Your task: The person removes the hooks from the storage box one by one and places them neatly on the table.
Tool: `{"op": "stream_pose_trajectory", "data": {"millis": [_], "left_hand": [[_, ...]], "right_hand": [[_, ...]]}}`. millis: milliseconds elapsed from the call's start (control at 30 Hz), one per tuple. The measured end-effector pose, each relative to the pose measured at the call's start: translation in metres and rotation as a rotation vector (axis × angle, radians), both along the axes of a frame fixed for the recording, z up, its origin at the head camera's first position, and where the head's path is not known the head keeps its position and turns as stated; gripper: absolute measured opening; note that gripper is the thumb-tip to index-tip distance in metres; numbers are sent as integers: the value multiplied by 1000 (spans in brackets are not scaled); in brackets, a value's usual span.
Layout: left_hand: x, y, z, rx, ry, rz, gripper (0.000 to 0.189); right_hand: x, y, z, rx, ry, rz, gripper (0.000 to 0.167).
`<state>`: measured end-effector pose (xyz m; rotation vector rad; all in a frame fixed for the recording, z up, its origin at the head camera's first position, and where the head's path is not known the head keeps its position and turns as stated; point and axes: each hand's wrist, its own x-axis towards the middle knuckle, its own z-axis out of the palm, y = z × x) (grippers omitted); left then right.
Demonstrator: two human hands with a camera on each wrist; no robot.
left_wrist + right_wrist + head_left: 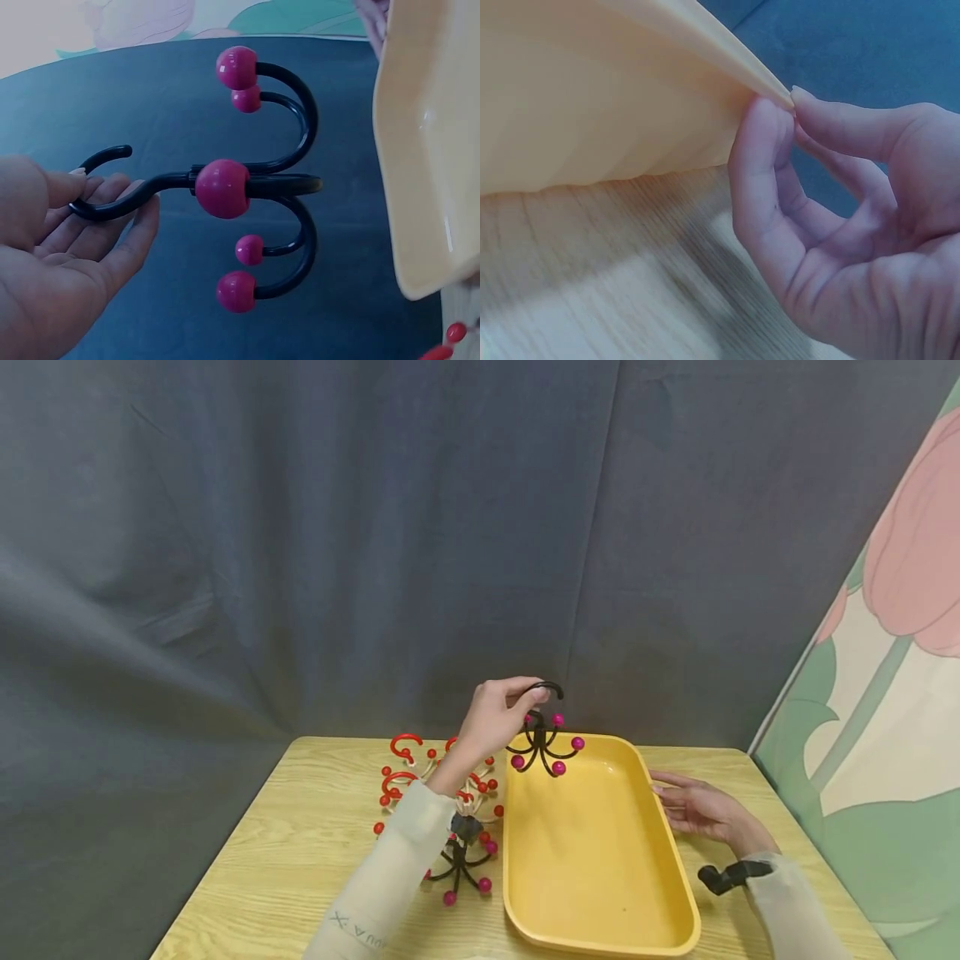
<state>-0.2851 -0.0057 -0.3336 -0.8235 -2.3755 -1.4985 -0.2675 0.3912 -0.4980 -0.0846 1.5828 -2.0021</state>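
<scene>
My left hand (497, 717) pinches the curved top of a black multi-arm hook (255, 180) whose arms end in pink balls. In the head view this hook hangs over the far left part of a yellow tray (600, 860). With thumb and fingertips my right hand (840, 195) pinches the rim on the tray's right side. Left of the tray, partly hidden by my left forearm, lie several red-and-cream hooks (407, 742) with red balls. Nearer to me, another black hook with pink balls (459, 860) lies beside the tray's left wall.
Everything stands on a light wooden table (285, 827). A dark curtain (420, 543) rises behind its far edge. On the right is a wall panel with a painted tulip (915, 543). A black strap mount (731, 877) sits on my right wrist.
</scene>
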Motion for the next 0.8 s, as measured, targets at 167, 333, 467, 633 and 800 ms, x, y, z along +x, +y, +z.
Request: {"op": "stream_pose_trajectory", "data": {"millis": [167,333,467,633,800], "left_hand": [[5,-23,6,-7,0,12,27],[12,-46,14,-9,7,10,27],[19,-63,19,-17,30,28,26],[27,-82,22,-3,21,23,26],[33,-100,20,-10,-5,41,26]], "right_hand": [[2,-1,1,22,-6,-29,34],[2,-2,3,78,19,-67,34],[2,-5,5,132,48,-90,37],[4,-6,7,161,52,-113,34],[6,-6,6,147,48,-118,27]]}}
